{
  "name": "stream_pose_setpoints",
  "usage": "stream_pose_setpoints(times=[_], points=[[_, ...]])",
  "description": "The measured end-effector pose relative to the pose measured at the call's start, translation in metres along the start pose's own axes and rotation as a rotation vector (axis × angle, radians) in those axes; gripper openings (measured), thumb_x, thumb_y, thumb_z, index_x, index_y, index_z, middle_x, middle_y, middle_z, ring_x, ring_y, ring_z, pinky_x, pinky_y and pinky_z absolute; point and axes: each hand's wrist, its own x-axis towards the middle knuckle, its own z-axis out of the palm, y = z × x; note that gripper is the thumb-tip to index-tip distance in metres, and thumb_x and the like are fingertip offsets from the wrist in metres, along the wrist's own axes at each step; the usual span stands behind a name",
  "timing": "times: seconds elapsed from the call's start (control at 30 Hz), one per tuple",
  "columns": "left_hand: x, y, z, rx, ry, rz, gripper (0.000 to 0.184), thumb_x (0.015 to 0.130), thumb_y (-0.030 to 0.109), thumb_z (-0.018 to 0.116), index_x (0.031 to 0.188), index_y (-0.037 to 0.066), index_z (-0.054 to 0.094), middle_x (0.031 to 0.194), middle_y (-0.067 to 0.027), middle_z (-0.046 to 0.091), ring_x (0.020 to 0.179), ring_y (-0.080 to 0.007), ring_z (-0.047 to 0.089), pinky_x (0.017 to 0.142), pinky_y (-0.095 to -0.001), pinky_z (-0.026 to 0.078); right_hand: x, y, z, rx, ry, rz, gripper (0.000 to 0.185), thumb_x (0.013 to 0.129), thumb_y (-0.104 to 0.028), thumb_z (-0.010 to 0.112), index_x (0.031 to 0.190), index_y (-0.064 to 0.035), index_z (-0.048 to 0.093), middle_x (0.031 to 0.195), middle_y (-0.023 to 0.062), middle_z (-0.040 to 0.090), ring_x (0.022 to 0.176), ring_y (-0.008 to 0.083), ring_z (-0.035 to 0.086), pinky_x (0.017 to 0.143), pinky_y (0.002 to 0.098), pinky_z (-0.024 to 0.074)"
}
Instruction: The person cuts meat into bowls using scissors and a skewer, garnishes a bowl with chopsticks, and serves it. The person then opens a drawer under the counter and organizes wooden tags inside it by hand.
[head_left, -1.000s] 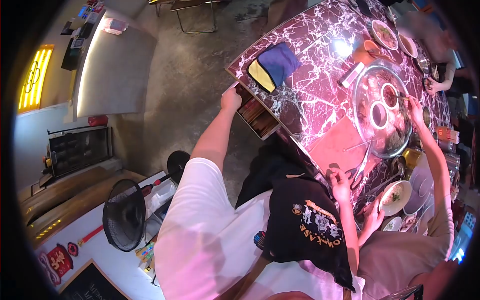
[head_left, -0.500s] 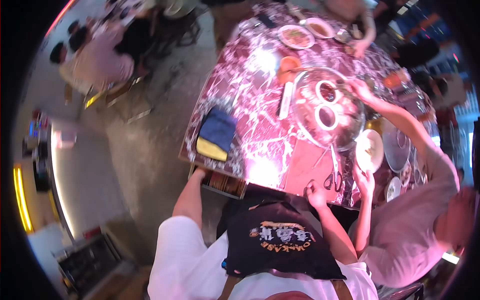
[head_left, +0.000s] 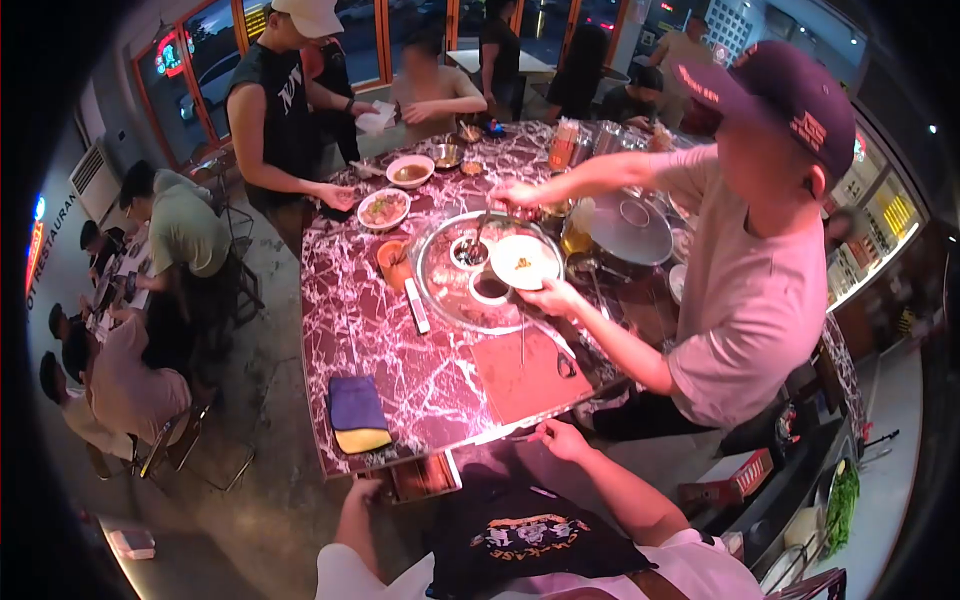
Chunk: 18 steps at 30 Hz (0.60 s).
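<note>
Beside the open drawer (head_left: 425, 480) under the table's near left corner is my left hand (head_left: 368, 487); its fingers are mostly hidden. My right hand (head_left: 562, 438) is closed, fingers curled, just off the table's near edge, and whether it holds anything I cannot make out. Beyond it lie a reddish-brown board (head_left: 522, 378) and scissors (head_left: 567, 366) with black handles. A folded blue and yellow cloth (head_left: 357, 405) rests above the drawer. To my right, a co-worker (head_left: 745, 250) holds a white plate (head_left: 540, 262) over the round tray (head_left: 435, 300) and has the other hand at a utensil in a dark sauce bowl (head_left: 466, 251).
A white-labelled stick-like object (head_left: 417, 306) and an orange cup (head_left: 394, 258) stand left of the tray. Two food bowls are farther back near another person (head_left: 285, 110). A large lidded pan (head_left: 632, 228) sits at the right. Seated people (head_left: 140, 380) are at the left.
My view has swung up and to the right. The co-worker's plate has moved from the board's right side to over the tray. My hands stay near the drawer and table edge.
</note>
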Motion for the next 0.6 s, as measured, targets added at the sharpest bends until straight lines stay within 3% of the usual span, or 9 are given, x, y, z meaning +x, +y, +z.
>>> stream_pose_setpoints(times=[0.03,0.1,0.13,0.17,0.2,0.23,0.3,0.4,0.6], points=[[0.018,-0.015,-0.006,-0.232,-0.215,-0.018,0.024,0.076,0.014,0.072,0.098,0.007,0.068,0.063,-0.0072,0.059,0.051,-0.0231,0.056,0.046,-0.0396,0.047,-0.021,0.004,0.004,0.017,0.028,-0.040,0.015,0.090,-0.010,0.064,0.104,-0.0054,0.065,0.092,0.0096,0.070,0.084,0.0207,0.068,0.079,0.0337,0.0542],[0.000,0.003,-0.001,-0.339,-0.203,0.097,0.049,0.079,0.008,0.071,0.125,0.005,0.058,0.088,-0.0102,0.064,0.069,-0.0233,0.063,0.056,-0.0388,0.051,-0.065,0.005,0.013,0.015,0.090,-0.091,0.014,0.089,-0.007,0.065,0.103,-0.0046,0.066,0.092,0.0083,0.069,0.083,0.0180,0.066,0.079,0.0323,0.0543],[0.008,0.005,-0.004,-0.455,-0.302,0.032,0.058,0.082,0.006,0.073,0.135,0.005,0.049,0.101,-0.0132,0.064,0.081,-0.0256,0.065,0.063,-0.0420,0.055,-0.085,-0.003,0.016,0.006,0.127,-0.095,0.014,0.089,-0.008,0.066,0.102,-0.0045,0.067,0.092,0.0080,0.069,0.083,0.0173,0.066,0.079,0.0318,0.0543],[0.003,0.004,-0.003,-0.612,-0.442,0.006,0.056,0.085,0.008,0.075,0.135,0.007,0.050,0.102,-0.0126,0.067,0.084,-0.0288,0.067,0.067,-0.0461,0.057,-0.101,0.002,0.023,0.058,0.086,-0.027,0.012,0.091,-0.009,0.066,0.102,-0.0048,0.066,0.092,0.0069,0.067,0.085,0.0157,0.065,0.081,0.0309,0.0539],[-0.059,0.053,-0.012,-0.641,-0.418,-0.038,0.052,0.084,0.009,0.075,0.131,0.008,0.054,0.104,-0.0129,0.068,0.088,-0.0318,0.068,0.068,-0.0492,0.058,-0.116,0.009,0.031,0.143,0.085,-0.030,0.010,0.093,-0.010,0.066,0.102,-0.0045,0.066,0.093,0.0056,0.066,0.088,0.0144,0.063,0.082,0.0296,0.0528],[-0.062,0.060,-0.008,-0.621,-0.446,-0.092,0.026,0.086,0.011,0.074,0.111,0.010,0.067,0.092,-0.0084,0.071,0.076,-0.0255,0.068,0.063,-0.0414,0.056,-0.130,0.004,0.035,0.150,0.055,-0.009,0.010,0.095,-0.010,0.065,0.104,-0.0044,0.066,0.092,0.0037,0.066,0.087,0.0122,0.061,0.082,0.0284,0.0518],[-0.012,0.000,-0.012,-0.614,-0.383,-0.134,0.028,0.086,0.010,0.073,0.113,0.005,0.067,0.095,-0.0103,0.072,0.079,-0.0251,0.070,0.071,-0.0437,0.060,-0.154,0.012,0.056,0.272,-0.018,0.065,0.013,0.096,-0.008,0.063,0.109,-0.0043,0.065,0.092,-0.0005,0.063,0.085,0.0084,0.057,0.078,0.0251,0.0502],[-0.030,0.015,-0.018,-0.370,-0.261,-0.311,0.020,0.082,0.013,0.078,0.099,0.004,0.071,0.088,-0.0080,0.073,0.076,-0.0200,0.070,0.070,-0.0410,0.061,-0.169,0.000,0.086,0.242,-0.149,0.218,0.016,0.096,-0.006,0.062,0.112,-0.0034,0.064,0.090,-0.0008,0.062,0.082,0.0077,0.057,0.075,0.0234,0.0491],[-0.092,0.011,-0.031,-0.401,-0.322,-0.278,0.017,0.081,0.014,0.080,0.092,0.005,0.071,0.084,-0.0052,0.071,0.069,-0.0180,0.069,0.065,-0.0350,0.061,-0.150,-0.069,0.185,0.197,-0.315,0.063,0.020,0.094,-0.010,0.064,0.113,-0.0030,0.065,0.092,0.0043,0.067,0.082,0.0114,0.062,0.077,0.0279,0.0517]])
